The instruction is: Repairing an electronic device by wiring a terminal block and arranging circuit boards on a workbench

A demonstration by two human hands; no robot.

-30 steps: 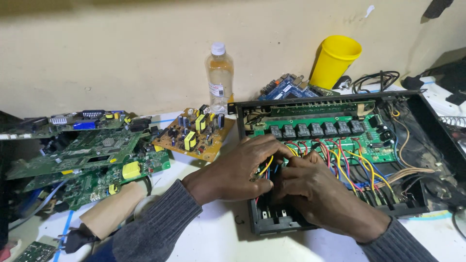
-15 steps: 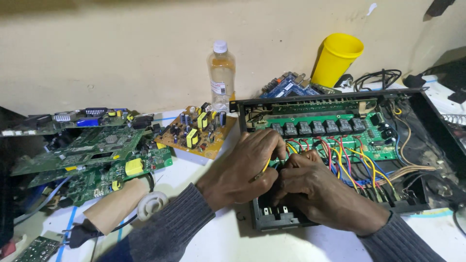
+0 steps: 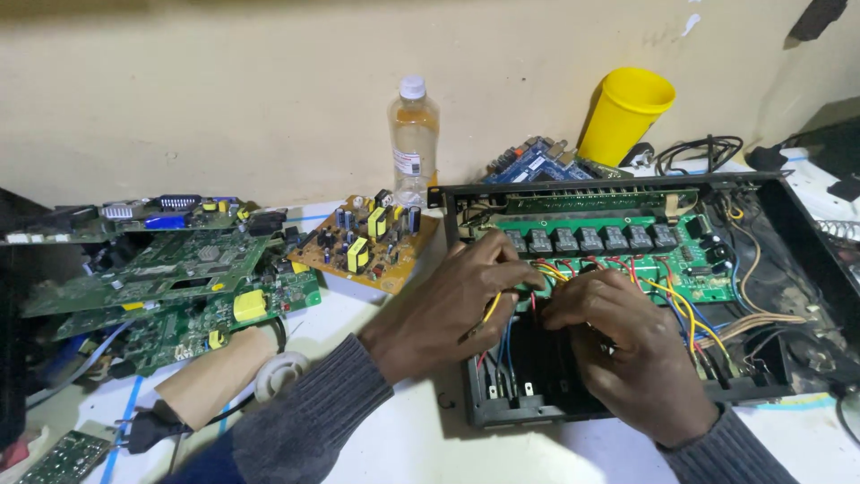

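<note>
Inside the open black chassis (image 3: 811,233), just in front of its green circuit board (image 3: 618,251), your left hand (image 3: 448,305) fingers pinch a yellow wire (image 3: 492,306) while your right hand (image 3: 627,350) fingers clench the neighbouring coloured wires (image 3: 681,309).

Left hand (image 3: 448,309) bare, no glove, no ring visible. Right hand (image 3: 623,350) bare likewise. Both forearms in dark grey ribbed knit sleeves (image 3: 313,417), cuffs ending at wrists. Blue fabric patch under left sleeve.
</note>
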